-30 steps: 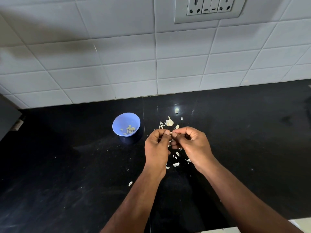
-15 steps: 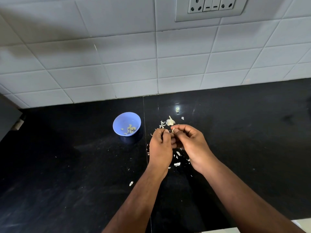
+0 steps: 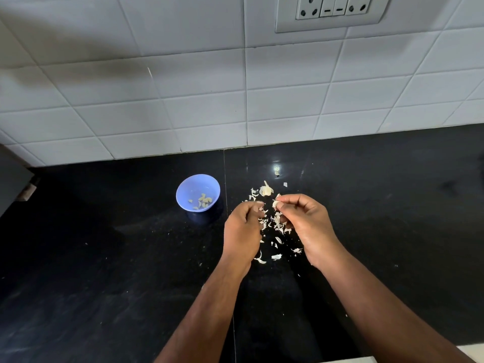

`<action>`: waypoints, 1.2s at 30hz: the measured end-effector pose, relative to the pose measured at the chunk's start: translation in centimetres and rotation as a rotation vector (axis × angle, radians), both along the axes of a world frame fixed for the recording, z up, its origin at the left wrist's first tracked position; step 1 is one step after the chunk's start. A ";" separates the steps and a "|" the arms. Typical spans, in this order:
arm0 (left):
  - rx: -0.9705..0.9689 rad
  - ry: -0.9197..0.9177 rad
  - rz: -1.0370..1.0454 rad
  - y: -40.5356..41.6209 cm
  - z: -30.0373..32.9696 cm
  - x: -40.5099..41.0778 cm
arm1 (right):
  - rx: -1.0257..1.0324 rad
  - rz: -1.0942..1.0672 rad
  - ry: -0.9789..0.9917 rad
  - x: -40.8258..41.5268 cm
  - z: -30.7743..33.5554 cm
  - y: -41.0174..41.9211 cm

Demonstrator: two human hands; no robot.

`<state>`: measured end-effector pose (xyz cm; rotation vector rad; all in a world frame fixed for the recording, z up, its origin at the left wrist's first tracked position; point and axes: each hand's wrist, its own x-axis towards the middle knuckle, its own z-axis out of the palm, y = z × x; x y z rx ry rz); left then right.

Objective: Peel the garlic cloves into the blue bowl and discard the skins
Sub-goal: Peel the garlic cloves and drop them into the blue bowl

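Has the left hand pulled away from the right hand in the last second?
Yes. The left hand has drawn down and leftward from the right hand; skins on the black counter now show between them.

Blue bowl of pale yellowish cloves, white skins on perhaps faintly speckled black counter

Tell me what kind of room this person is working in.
Most likely a home kitchen: a glossy black stone countertop meets a white tiled backsplash with a wall-mounted switch and socket panel, and a small blue plastic bowl holds peeled garlic cloves.
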<state>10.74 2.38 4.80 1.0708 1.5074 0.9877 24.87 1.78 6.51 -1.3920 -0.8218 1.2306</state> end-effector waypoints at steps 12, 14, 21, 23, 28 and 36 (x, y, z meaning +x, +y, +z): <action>0.190 0.031 0.030 0.2 0.0 0.8 | 0.062 -0.008 -0.125 -0.2 0.2 0.0; 0.210 0.057 0.032 0.2 -0.1 0.9 | 0.069 -0.011 -0.108 -0.2 0.3 0.0; 0.180 -0.010 -0.054 -0.1 -0.2 1.4 | -0.073 0.050 0.229 -0.2 0.8 0.0; 0.216 0.000 -0.085 -0.1 -0.4 1.4 | -0.106 0.077 0.291 -0.3 0.9 0.0; 0.225 0.022 -0.010 0.2 -0.9 1.5 | -0.137 0.142 0.345 0.0 0.8 -0.1; 0.254 0.035 -0.001 -0.5 -0.2 1.3 | -0.090 0.012 0.262 -0.2 0.7 -0.1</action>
